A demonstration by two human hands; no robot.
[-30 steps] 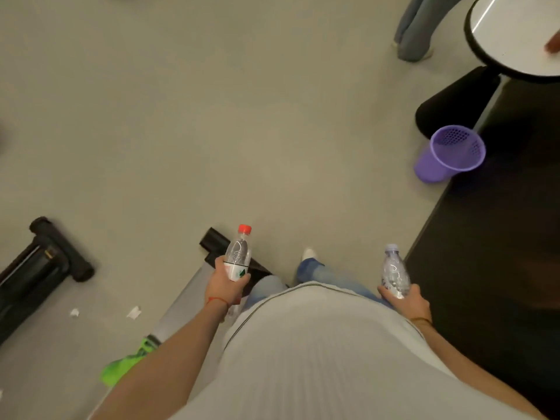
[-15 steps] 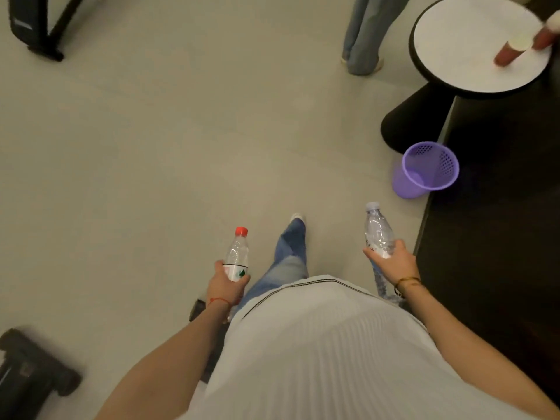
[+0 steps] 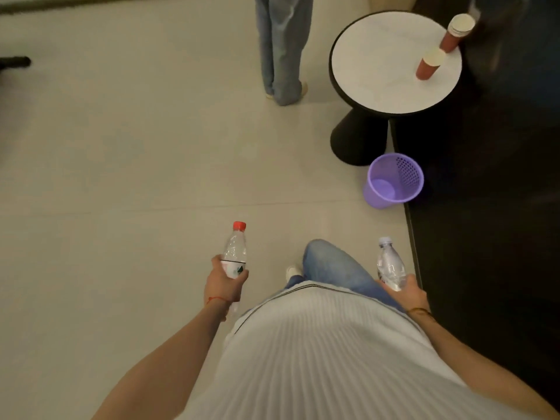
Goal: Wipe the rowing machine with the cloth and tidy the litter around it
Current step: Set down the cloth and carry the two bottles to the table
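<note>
The person is walking away from the rowing machine, now out of sight, toward the purple bin (image 3: 394, 184), left hand (image 3: 225, 283) gripping a red-capped bottle (image 3: 235, 253), right hand (image 3: 409, 291) gripping a clear bottle (image 3: 391, 266), probably to drop both in.

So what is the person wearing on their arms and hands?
Both forearms are bare, with no sleeves showing on them. The left hand has a thin red string round its wrist. The right hand has a thin band, brownish-orange, round its wrist. No gloves or rings show.
</note>
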